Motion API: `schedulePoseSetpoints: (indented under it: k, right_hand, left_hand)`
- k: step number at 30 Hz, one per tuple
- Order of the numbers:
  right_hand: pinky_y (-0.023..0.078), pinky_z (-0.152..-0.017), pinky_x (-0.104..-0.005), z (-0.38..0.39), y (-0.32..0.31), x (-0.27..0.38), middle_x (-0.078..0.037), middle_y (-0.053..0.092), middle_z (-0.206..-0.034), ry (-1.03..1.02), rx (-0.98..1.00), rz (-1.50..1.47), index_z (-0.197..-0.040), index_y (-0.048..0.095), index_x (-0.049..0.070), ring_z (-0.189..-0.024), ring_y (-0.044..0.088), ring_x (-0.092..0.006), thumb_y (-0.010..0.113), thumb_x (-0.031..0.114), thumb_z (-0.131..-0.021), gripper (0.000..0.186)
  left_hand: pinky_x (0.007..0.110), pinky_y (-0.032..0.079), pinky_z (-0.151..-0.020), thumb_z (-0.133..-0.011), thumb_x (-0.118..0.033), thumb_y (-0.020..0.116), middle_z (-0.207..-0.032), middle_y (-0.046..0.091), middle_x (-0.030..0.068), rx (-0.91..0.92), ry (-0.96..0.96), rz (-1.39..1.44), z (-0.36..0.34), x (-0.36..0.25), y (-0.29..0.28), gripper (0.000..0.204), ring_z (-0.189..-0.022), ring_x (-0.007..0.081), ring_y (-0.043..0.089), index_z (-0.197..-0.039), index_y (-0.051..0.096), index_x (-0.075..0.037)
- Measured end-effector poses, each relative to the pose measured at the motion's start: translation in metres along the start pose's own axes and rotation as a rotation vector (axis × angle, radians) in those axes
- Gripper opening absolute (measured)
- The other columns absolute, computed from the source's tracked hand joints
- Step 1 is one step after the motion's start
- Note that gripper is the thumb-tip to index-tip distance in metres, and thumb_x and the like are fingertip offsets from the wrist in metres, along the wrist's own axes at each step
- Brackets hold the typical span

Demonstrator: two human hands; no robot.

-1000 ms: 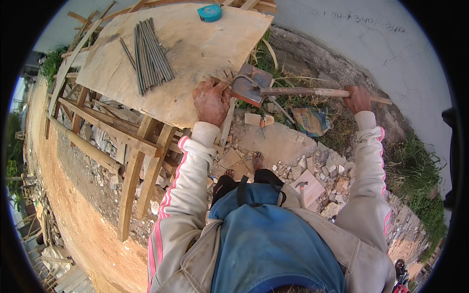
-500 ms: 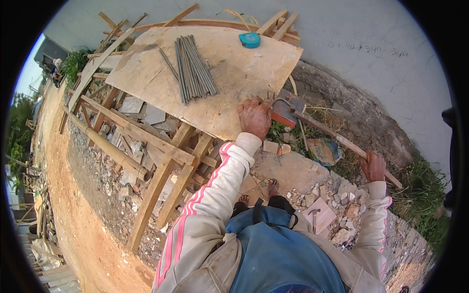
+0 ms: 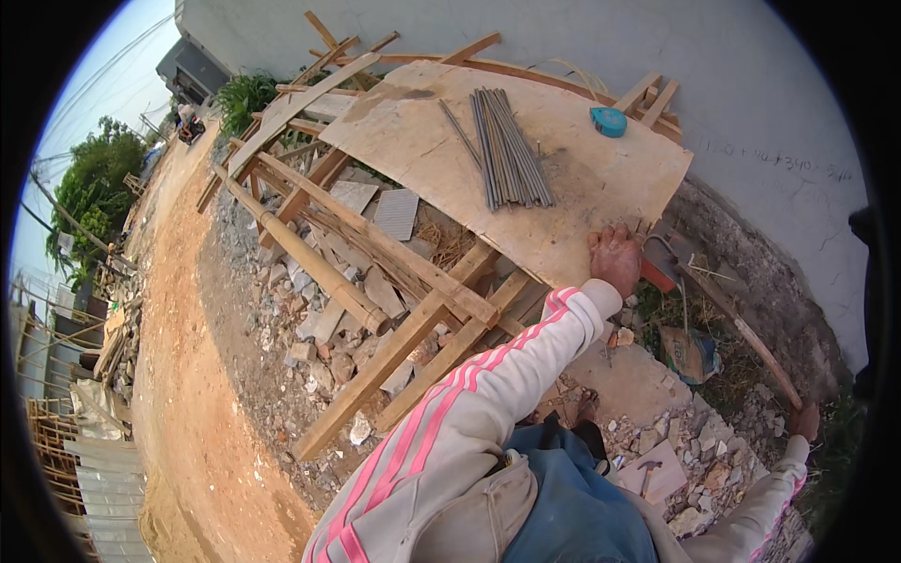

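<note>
My left hand (image 3: 616, 261) is closed at the near right corner of a worn plywood board (image 3: 394, 131); what its fingers hold is hidden. Beside it is a bent metal rod (image 3: 662, 246) over a red-sided piece (image 3: 657, 274). A long wooden handle (image 3: 751, 340) runs from there toward the lower right. My right hand (image 3: 804, 422) grips the handle near its outer end, in shade. On the board lies a bundle of thin steel rods (image 3: 511, 155), one rod slightly apart. A teal tape measure (image 3: 608, 121) rests at the board's far edge.
Timber legs (image 3: 375, 380) and a bamboo pole (image 3: 319, 267) support the board over rubble (image 3: 343, 352). A grey wall (image 3: 751, 94) stands behind. A hammer (image 3: 649, 476) lies on a tile by my feet. A torn sack (image 3: 690, 355) lies under the handle. A dirt road (image 3: 197, 310) runs left.
My view has swung left, so the board and hands appear farther right. The handle now slants more steeply, my right hand lower in view. My left hand remains at the board's corner.
</note>
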State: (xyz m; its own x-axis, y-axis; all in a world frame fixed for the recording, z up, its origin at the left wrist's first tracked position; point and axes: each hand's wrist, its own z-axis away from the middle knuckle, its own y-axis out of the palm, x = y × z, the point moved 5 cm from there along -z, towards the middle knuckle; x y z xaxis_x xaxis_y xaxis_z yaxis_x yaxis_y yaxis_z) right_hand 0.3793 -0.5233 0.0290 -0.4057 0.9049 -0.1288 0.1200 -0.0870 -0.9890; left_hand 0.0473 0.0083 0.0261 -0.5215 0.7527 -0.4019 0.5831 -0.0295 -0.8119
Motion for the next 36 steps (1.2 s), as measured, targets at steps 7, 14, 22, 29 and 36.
schedulePoseSetpoints:
  k: [7,14,22,29,36]
  right_hand:
    - [0.053,-0.075,-0.0538,0.157,-0.056,0.059,-0.021,0.070,-0.083,0.174,-0.114,0.001,-0.091,0.074,0.011,-0.085,0.068,-0.0429,0.073,0.037,-0.083,0.027]
    - [0.052,-0.068,-0.0503,0.226,-0.087,0.110,-0.021,0.069,-0.076,0.197,-0.003,-0.086,-0.098,0.075,0.007,-0.076,0.068,-0.0420,0.068,0.057,-0.085,0.052]
    - [0.050,-0.066,-0.0508,0.191,-0.100,0.084,-0.023,0.066,-0.071,0.051,-0.048,-0.119,-0.100,0.075,0.005,-0.073,0.067,-0.0423,0.053,0.071,-0.089,0.070]
    - [0.052,-0.069,-0.0499,0.200,-0.079,0.083,-0.022,0.069,-0.074,0.100,-0.025,-0.064,-0.104,0.075,0.008,-0.076,0.069,-0.0409,0.052,0.075,-0.087,0.073]
    - [0.053,-0.069,-0.0496,0.218,-0.061,0.091,-0.021,0.070,-0.075,0.147,-0.024,-0.061,-0.110,0.074,0.007,-0.077,0.069,-0.0414,0.045,0.077,-0.089,0.079]
  left_hand:
    - [0.048,0.041,-0.095,-0.087,-0.026,0.066,-0.110,0.066,0.0062,0.028,0.021,-0.034,-0.003,0.003,0.001,0.026,-0.110,0.0302,0.058,-0.111,0.075,-0.022]
    - [0.050,0.040,-0.095,-0.087,-0.025,0.066,-0.111,0.067,0.0070,0.048,0.004,-0.034,-0.005,0.003,0.000,0.023,-0.110,0.0304,0.059,-0.108,0.076,-0.022]
    - [0.050,0.041,-0.095,-0.088,-0.025,0.065,-0.111,0.067,0.0075,0.021,0.012,-0.002,-0.006,0.003,-0.001,0.024,-0.111,0.0305,0.059,-0.110,0.076,-0.023]
    - [0.050,0.040,-0.094,-0.086,-0.026,0.066,-0.110,0.066,0.0079,0.032,0.005,0.014,-0.006,0.005,0.003,0.023,-0.111,0.0310,0.058,-0.106,0.076,-0.022]
    - [0.052,0.037,-0.095,-0.086,-0.025,0.064,-0.111,0.065,0.0080,0.047,0.032,-0.012,-0.005,0.005,0.005,0.025,-0.114,0.0307,0.056,-0.109,0.074,-0.023]
